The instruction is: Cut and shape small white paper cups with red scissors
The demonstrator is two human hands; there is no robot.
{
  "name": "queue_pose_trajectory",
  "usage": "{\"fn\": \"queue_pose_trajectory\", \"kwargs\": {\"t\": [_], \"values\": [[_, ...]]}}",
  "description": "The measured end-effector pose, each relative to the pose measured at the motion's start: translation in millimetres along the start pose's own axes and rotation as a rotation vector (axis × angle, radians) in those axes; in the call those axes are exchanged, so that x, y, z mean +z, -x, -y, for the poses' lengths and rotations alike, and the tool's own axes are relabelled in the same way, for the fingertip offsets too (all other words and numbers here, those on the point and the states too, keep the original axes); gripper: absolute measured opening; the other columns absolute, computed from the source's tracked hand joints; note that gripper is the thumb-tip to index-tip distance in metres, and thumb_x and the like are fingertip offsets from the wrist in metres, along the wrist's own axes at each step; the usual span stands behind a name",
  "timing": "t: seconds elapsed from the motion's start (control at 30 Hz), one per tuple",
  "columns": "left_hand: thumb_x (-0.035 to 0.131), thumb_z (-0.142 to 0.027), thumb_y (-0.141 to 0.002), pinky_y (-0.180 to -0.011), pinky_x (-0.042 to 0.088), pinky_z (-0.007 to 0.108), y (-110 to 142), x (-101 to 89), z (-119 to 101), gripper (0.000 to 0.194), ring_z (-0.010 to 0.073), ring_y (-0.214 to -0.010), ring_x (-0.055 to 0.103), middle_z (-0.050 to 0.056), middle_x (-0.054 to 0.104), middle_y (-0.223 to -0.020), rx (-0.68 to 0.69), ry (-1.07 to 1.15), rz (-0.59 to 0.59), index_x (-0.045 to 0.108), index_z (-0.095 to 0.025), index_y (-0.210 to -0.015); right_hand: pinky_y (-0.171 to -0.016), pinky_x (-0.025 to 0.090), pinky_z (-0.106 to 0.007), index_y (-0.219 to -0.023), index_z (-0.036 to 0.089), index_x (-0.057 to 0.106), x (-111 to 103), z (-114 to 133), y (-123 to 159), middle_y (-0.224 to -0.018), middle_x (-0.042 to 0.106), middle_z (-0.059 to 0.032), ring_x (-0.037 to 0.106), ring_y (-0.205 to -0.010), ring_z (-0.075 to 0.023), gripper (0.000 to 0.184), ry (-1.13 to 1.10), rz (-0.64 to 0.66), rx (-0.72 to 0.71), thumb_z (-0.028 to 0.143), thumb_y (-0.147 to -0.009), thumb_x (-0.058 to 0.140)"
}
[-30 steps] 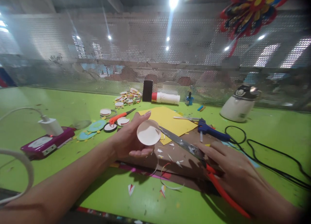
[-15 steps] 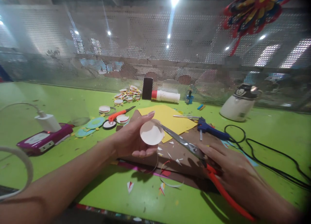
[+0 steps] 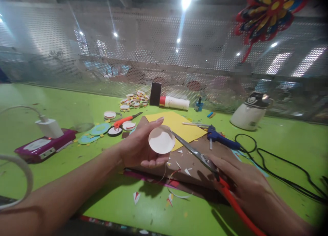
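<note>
A round white paper disc (image 3: 161, 140) is held in my left hand (image 3: 142, 143), thumb over its top edge and fingers below. My right hand (image 3: 243, 181) grips a pair of scissors (image 3: 197, 154) by the orange-red handles. The blades look nearly closed, and their tips touch the right upper edge of the disc. Beneath the hands lie a yellow sheet (image 3: 179, 123) and a brown sheet (image 3: 205, 150), strewn with small white paper scraps (image 3: 188, 171). A thin pale paper strip (image 3: 179, 196) curls on the table near the front edge.
Orange-handled scissors (image 3: 123, 121) and light-blue discs (image 3: 100, 129) lie left, near a purple power strip (image 3: 43, 145). A blue glue gun (image 3: 222, 138) with a looping black cord (image 3: 279, 176) is right. Behind stand a pile of small round pieces (image 3: 135, 100), a phone (image 3: 155, 93) and a bottle (image 3: 247, 113).
The disc and my left hand have shifted very slightly right. The scissor tips remain at the disc's edge, and the view has turned a little.
</note>
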State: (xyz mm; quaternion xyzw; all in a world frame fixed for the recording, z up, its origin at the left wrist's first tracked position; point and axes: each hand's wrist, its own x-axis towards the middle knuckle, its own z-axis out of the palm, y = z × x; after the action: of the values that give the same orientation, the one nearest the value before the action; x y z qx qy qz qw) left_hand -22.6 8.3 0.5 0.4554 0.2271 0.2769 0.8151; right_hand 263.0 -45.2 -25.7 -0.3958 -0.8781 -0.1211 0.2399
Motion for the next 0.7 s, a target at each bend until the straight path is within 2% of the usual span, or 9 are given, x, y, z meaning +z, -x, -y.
{"fn": "queue_pose_trajectory", "kwargs": {"t": [0.17, 0.4, 0.53, 0.7], "values": [[0.044, -0.073, -0.084, -0.026, 0.026, 0.014, -0.4, 2.2, -0.2, 0.061, 0.0123, -0.037, 0.052, 0.005, 0.06, -0.05, 0.0, 0.021, -0.025, 0.063, -0.015, -0.084, -0.059, 0.06, -0.036, -0.118, 0.021, 0.063, -2.4, 2.8, -1.4, -0.109, 0.077, -0.0119, 0.076, -0.086, -0.0289, 0.034, -0.012, 0.015, 0.008, 0.014, -0.089, 0.047], [0.047, -0.072, -0.083, -0.029, 0.028, 0.014, -0.8, 2.3, -0.2, 0.058, 0.0129, -0.041, 0.055, 0.005, 0.063, -0.053, -0.009, 0.011, -0.105, 0.062, -0.016, -0.087, -0.073, 0.061, -0.039, -0.123, 0.022, 0.061, 2.8, -4.2, -1.3, -0.125, 0.069, -0.013, 0.07, -0.105, -0.0305, 0.039, -0.013, 0.053, 0.077, 0.015, -0.085, 0.054], [0.046, -0.074, -0.082, -0.028, 0.027, 0.016, -2.5, 1.1, 1.7, 0.061, 0.0127, -0.037, 0.052, 0.006, 0.062, -0.052, -0.018, 0.002, -0.052, 0.061, -0.015, -0.087, -0.067, 0.061, -0.036, -0.124, 0.024, 0.061, 3.6, -3.6, -0.6, -0.123, 0.07, -0.0118, 0.071, -0.103, -0.0297, 0.039, -0.025, 0.068, 0.09, 0.015, -0.087, 0.052], [0.041, -0.073, -0.085, -0.027, 0.025, 0.016, -2.4, 3.5, 1.3, 0.061, 0.0126, -0.036, 0.05, 0.005, 0.06, -0.05, -0.014, 0.008, -0.008, 0.06, -0.014, -0.085, -0.066, 0.061, -0.04, -0.123, 0.024, 0.06, 2.6, 1.3, 1.1, -0.117, 0.073, -0.0122, 0.073, -0.095, -0.0303, 0.037, -0.011, 0.022, 0.063, 0.017, -0.088, 0.051]]}}
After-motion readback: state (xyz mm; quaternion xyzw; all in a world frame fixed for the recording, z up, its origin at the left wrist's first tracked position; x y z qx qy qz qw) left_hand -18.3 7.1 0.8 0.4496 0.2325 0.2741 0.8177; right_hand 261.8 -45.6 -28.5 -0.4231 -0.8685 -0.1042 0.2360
